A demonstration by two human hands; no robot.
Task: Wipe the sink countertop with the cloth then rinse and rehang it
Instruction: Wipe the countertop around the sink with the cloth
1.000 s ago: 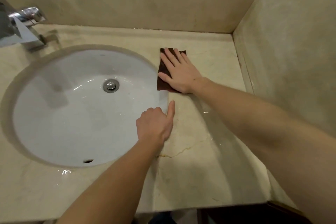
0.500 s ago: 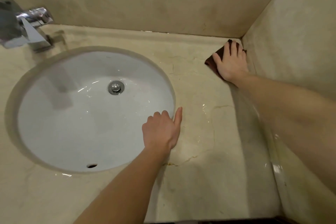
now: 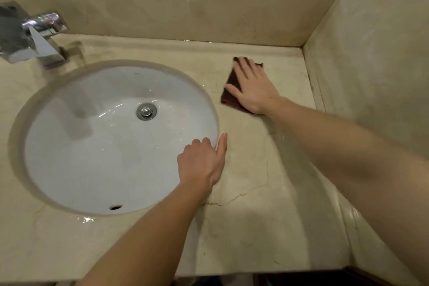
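Note:
A dark brown cloth [image 3: 228, 90] lies flat on the beige marble countertop [image 3: 255, 227], just right of the white oval sink [image 3: 92, 158]. My right hand [image 3: 251, 87] presses down on the cloth with fingers spread, covering most of it. My left hand [image 3: 202, 162] rests on the sink's right rim, its fingers curled over the edge and the thumb stretched along the counter. It holds nothing.
A chrome faucet [image 3: 34, 37] stands at the back left. A drain plug [image 3: 146, 111] sits in the wet basin. Marble walls close the back and the right side [image 3: 371, 76]. Water streaks shine on the counter near the right wall.
My right hand slid the cloth from beside the sink out to the back right corner, then back left toward the sink. My left hand stayed on the rim.

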